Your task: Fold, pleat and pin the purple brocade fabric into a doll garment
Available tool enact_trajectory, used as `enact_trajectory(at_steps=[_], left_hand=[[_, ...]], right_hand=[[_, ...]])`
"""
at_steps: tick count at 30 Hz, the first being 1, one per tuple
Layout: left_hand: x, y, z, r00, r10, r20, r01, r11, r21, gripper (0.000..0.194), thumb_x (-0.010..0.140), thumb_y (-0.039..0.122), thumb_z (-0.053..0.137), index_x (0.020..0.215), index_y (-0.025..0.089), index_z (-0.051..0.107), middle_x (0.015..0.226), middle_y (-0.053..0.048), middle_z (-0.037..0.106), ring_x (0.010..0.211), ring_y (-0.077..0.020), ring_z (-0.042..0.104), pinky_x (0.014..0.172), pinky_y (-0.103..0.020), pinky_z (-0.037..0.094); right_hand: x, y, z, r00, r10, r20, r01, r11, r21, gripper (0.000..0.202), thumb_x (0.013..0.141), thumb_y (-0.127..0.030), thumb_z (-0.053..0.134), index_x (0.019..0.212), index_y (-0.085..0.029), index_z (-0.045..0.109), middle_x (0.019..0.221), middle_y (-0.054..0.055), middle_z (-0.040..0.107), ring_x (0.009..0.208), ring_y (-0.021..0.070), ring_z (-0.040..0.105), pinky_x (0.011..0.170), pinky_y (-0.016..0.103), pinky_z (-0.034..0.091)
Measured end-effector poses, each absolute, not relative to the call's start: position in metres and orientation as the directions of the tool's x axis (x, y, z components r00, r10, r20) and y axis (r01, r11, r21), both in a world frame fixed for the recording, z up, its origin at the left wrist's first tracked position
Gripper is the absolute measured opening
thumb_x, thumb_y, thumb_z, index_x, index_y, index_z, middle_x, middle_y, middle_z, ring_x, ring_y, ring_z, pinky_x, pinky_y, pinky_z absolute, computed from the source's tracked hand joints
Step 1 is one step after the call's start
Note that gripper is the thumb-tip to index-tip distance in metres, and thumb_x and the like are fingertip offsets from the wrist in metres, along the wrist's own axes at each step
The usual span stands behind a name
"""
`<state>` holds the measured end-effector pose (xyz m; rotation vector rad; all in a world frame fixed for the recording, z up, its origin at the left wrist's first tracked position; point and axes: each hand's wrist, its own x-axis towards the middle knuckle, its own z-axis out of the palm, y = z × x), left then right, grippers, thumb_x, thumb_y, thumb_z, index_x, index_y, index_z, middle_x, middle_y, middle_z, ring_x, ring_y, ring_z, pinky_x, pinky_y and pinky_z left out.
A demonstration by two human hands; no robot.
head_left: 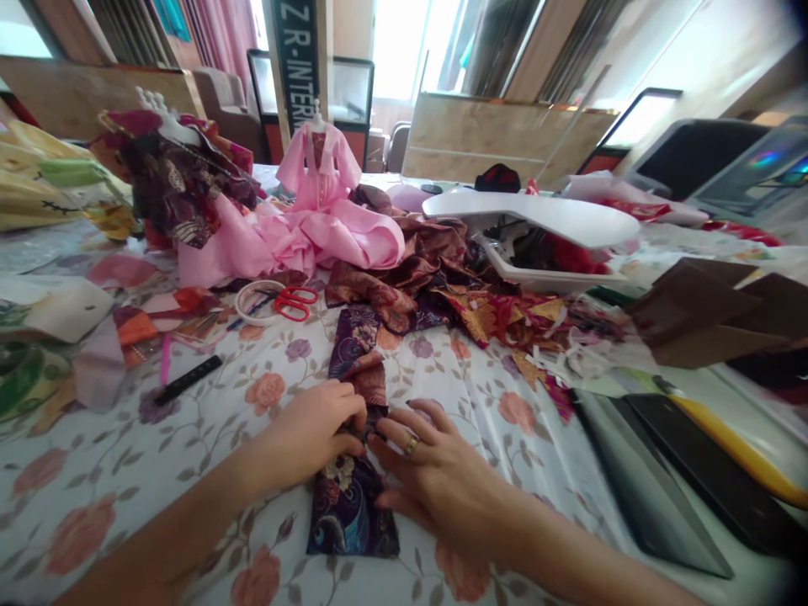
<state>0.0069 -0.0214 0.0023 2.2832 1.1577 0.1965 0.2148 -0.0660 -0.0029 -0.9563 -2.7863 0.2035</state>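
Note:
A dark purple patterned fabric strip [353, 518] lies on the flowered tablecloth [271, 530], running away from me. On its left side, my left hand [316, 429] has thumb and fingertips drawn together in a pinch at the fabric. My right hand [435, 471], with a ring on one finger, rests on the strip's right edge, fingers stretched and slightly apart. Beyond my hands the strip shows a folded reddish-brown underside and joins a heap of brown and purple brocade [404, 286]. The fabric between my fingertips is partly hidden.
Red-handled scissors [295, 303] and a white tape roll [256, 303] lie beyond my left hand. Pink cloth [284, 240] surrounds a small dressed mannequin [319, 164]. A white box [536, 273] with a tilted lid, cardboard [700, 311] and a dark flat device [644, 471] stand rightward.

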Motion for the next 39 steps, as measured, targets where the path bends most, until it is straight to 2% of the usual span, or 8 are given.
enact_trajectory(at_steps=[4,8,13,21,25,30,35,39], left_hand=[[0.002,-0.017,0.002,0.640,0.757,-0.133,0.667,-0.461,0.585,0.004,0.076,0.021,0.067,0.077,0.021,0.064,0.085,0.000,0.060,0.089,-0.0193,0.053,0.076,-0.030,0.038],[-0.004,-0.017,0.001,0.679,0.721,-0.141,0.615,-0.453,0.646,0.011,0.074,0.021,0.069,0.084,0.023,0.066,0.090,0.000,0.059,0.092,-0.0196,0.053,0.079,-0.030,0.039],[-0.004,-0.021,0.005,0.662,0.735,-0.149,0.639,-0.449,0.624,0.017,0.071,0.024,0.072,0.085,0.023,0.063,0.093,0.000,0.058,0.094,-0.0208,0.052,0.079,-0.031,0.039],[0.002,-0.025,0.002,0.591,0.796,-0.129,0.686,-0.412,0.600,0.032,0.067,0.027,0.074,0.091,0.021,0.054,0.091,0.000,0.058,0.088,-0.0213,0.051,0.072,-0.032,0.039],[0.003,-0.024,-0.001,0.621,0.780,-0.072,0.658,-0.470,0.588,0.028,0.067,0.027,0.077,0.084,0.020,0.056,0.086,0.001,0.057,0.086,-0.0202,0.051,0.071,-0.031,0.038],[0.006,-0.023,-0.005,0.734,0.679,0.027,0.528,-0.595,0.606,0.012,0.073,0.022,0.074,0.077,0.019,0.064,0.083,0.001,0.058,0.086,-0.0168,0.051,0.076,-0.028,0.038],[0.008,-0.018,-0.010,0.759,0.650,0.031,0.477,-0.588,0.653,0.003,0.077,0.020,0.070,0.076,0.019,0.068,0.079,0.001,0.059,0.084,-0.0158,0.052,0.076,-0.026,0.039],[0.008,-0.017,-0.011,0.759,0.651,0.033,0.462,-0.573,0.676,0.007,0.080,0.020,0.066,0.074,0.019,0.068,0.077,0.001,0.059,0.081,-0.0152,0.053,0.075,-0.026,0.039]], right_hand=[[0.216,-0.066,-0.005,-0.785,0.610,0.112,0.578,0.785,-0.224,0.036,0.094,-0.042,0.045,0.117,-0.017,0.058,0.107,0.009,0.062,0.093,0.0222,0.051,0.085,0.040,0.038],[0.219,-0.070,-0.006,-0.745,0.655,0.128,0.601,0.742,-0.297,0.034,0.095,-0.032,0.043,0.122,-0.016,0.054,0.107,0.011,0.061,0.096,0.0234,0.050,0.086,0.041,0.038],[0.217,-0.070,-0.005,-0.747,0.659,0.083,0.608,0.729,-0.313,0.042,0.093,-0.036,0.046,0.133,-0.023,0.046,0.111,0.009,0.058,0.096,0.0249,0.047,0.085,0.043,0.038],[0.216,-0.066,-0.003,-0.749,0.659,0.072,0.596,0.717,-0.362,0.027,0.094,-0.030,0.043,0.116,-0.020,0.057,0.106,0.008,0.058,0.094,0.0226,0.046,0.085,0.041,0.037],[0.217,-0.066,-0.004,-0.752,0.647,0.122,0.572,0.734,-0.367,0.025,0.093,-0.025,0.044,0.113,-0.018,0.057,0.106,0.009,0.060,0.094,0.0224,0.048,0.084,0.040,0.038],[0.220,-0.069,-0.008,-0.734,0.642,0.222,0.554,0.754,-0.353,0.025,0.092,-0.015,0.041,0.110,-0.014,0.058,0.102,0.011,0.062,0.093,0.0220,0.051,0.083,0.038,0.041],[0.218,-0.071,-0.009,-0.732,0.643,0.224,0.557,0.755,-0.347,0.020,0.091,-0.017,0.044,0.099,-0.015,0.062,0.099,0.010,0.062,0.090,0.0218,0.051,0.080,0.039,0.042],[0.218,-0.072,-0.007,-0.729,0.638,0.249,0.554,0.763,-0.332,0.020,0.091,-0.016,0.044,0.100,-0.016,0.062,0.097,0.011,0.060,0.087,0.0211,0.050,0.079,0.039,0.042]])
